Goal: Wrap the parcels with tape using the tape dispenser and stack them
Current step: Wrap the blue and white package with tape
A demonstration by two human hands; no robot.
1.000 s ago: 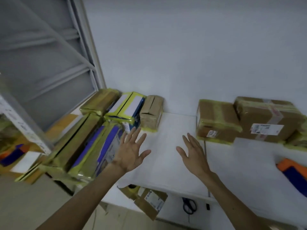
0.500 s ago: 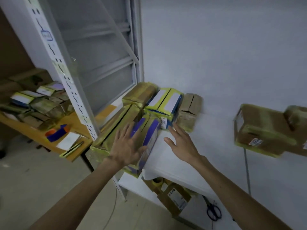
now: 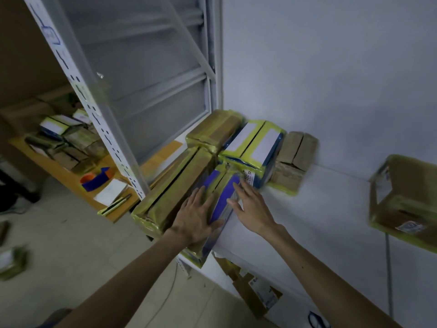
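Observation:
A blue and white parcel [image 3: 218, 192] wrapped in yellow tape lies at the left end of the white table [image 3: 319, 209]. My left hand [image 3: 195, 215] rests flat on top of it with straight fingers. My right hand [image 3: 251, 209] touches its right side, fingers extended. A long brown taped parcel [image 3: 170, 185] lies just left of it. Behind stand a brown parcel [image 3: 214, 130], a yellow-taped white-label parcel [image 3: 253, 144] and a small cardboard box [image 3: 292, 159]. An orange and blue tape dispenser [image 3: 97, 179] sits on the wooden shelf at left.
A white metal rack upright [image 3: 94, 110] stands left of the table, with several parcels [image 3: 68, 140] on its wooden shelf [image 3: 68, 178]. Another taped brown parcel [image 3: 406, 200] lies at the table's right. Cardboard boxes [image 3: 255, 290] and scissors [image 3: 315, 319] lie below the table.
The view has swung left. Both hands moved from above the bare table to the blue and white parcel; the left now rests on it, the right touches its side.

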